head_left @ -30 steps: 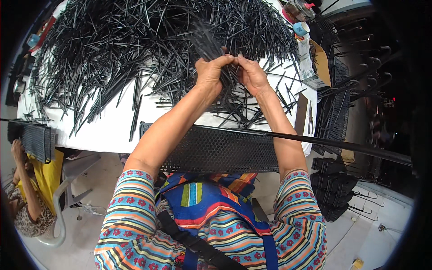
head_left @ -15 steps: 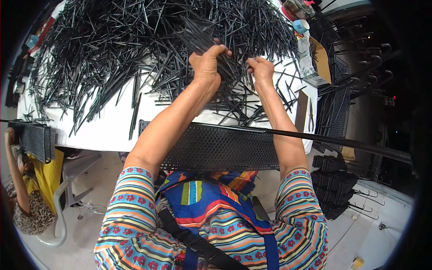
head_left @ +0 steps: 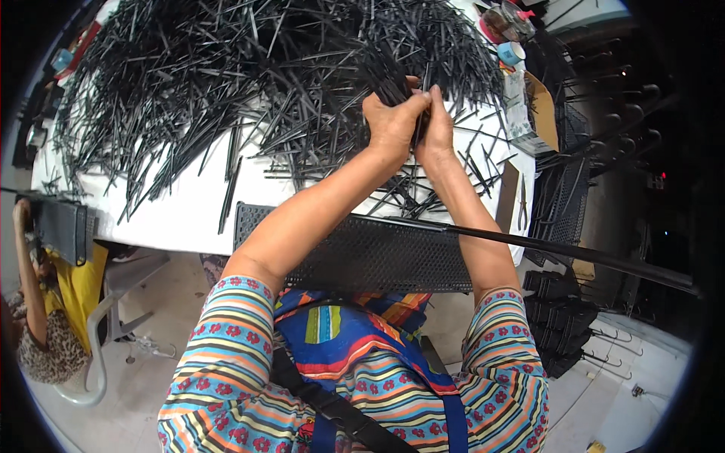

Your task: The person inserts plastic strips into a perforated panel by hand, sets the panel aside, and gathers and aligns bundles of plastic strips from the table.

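Note:
My left hand (head_left: 390, 128) is closed around a bundle of thin black strips (head_left: 384, 74), which fans out beyond the fingers toward the far side. Right beside it, my right hand (head_left: 436, 134) meets the left at the thumbs, its fingers closed on a few of the strips. Part of what lies between the two palms is hidden. Both hands are above the white table, at the near edge of a large heap of similar black strips (head_left: 219, 83). Under my forearms a black perforated panel (head_left: 362, 253) lies along the table's front edge.
A black rod (head_left: 574, 253) runs rightward from the panel. On the right side of the table are pliers (head_left: 522, 204), a dark flat bar (head_left: 507, 192), an open box (head_left: 540, 113) and a tape roll (head_left: 511, 53). At left another person's arm (head_left: 32, 279) holds a dark panel (head_left: 60, 226).
My left hand has moved right with the bundle, and my right hand has come in against it. The hands were apart before and now touch.

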Motion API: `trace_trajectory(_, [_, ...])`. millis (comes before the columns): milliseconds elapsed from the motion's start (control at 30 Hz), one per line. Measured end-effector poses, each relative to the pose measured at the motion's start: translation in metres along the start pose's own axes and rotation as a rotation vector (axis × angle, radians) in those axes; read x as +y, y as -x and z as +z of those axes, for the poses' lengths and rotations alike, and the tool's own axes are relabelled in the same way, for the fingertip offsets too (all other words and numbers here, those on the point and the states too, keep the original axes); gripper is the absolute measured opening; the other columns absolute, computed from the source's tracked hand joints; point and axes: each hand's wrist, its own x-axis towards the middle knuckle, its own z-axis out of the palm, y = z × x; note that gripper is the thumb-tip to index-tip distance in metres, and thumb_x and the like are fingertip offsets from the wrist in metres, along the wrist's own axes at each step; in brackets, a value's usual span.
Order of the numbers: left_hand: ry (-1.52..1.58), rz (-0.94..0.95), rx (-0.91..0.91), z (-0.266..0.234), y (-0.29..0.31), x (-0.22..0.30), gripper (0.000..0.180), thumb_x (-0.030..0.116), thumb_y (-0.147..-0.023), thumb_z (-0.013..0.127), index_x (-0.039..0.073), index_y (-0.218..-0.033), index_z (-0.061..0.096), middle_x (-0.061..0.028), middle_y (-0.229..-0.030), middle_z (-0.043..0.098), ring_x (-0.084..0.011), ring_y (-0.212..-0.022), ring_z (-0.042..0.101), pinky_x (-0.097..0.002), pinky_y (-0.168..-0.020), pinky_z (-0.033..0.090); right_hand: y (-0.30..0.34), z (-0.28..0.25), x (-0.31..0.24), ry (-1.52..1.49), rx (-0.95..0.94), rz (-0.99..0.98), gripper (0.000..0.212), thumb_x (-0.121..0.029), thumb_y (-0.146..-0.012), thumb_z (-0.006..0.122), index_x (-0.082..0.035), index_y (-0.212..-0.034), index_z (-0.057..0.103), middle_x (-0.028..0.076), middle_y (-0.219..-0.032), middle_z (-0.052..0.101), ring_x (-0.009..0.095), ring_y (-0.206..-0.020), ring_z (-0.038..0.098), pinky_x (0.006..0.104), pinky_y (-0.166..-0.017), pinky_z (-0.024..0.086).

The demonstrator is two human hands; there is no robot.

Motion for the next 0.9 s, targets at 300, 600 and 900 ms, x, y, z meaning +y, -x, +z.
trace_trajectory(300, [0.105,-0.115,-0.001,-0.089,-0.023,0.076,0.036,-0.014,-0.066,0.065,-0.003,-0.099,0.055,-0.0151,-0.079,0.067,-0.0258,-0.066,0.067,-0.036,-0.065,0.057,-0.029,-0.053,-0.011,0.316,-0.014,0.073,0.05,-0.046,-0.095,0.056,0.001,-0.112,0.058,0.014,-0.092,0.07,0.02,-0.071,0.068,0.03,-0.06,0.051])
trace_trajectory(600, [-0.53,0.54,0.155,-0.276,0.001,0.137,0.029,-0.005,-0.078,0.072,-0.004,-0.105,0.063,-0.012,-0.096,0.069,-0.0205,-0.084,0.069,-0.0318,-0.082,0.056,0.008,-0.091,-0.032,0.347,0.166,-0.324,0.023,-0.02,-0.092,0.065,0.001,-0.101,0.064,0.011,-0.083,0.069,0.015,-0.062,0.065,0.0235,-0.054,0.05])
trace_trajectory(900, [-0.72,0.376,0.451,-0.365,0.017,0.091,0.016,-0.002,-0.073,0.074,-0.002,-0.088,0.067,-0.0062,-0.077,0.067,-0.015,-0.063,0.063,-0.0271,-0.059,0.052,0.056,-0.22,0.004,0.842,0.452,-0.464,0.02,-0.018,-0.087,0.065,0.002,-0.09,0.068,0.004,-0.077,0.067,0.013,-0.069,0.062,0.0259,-0.067,0.047])
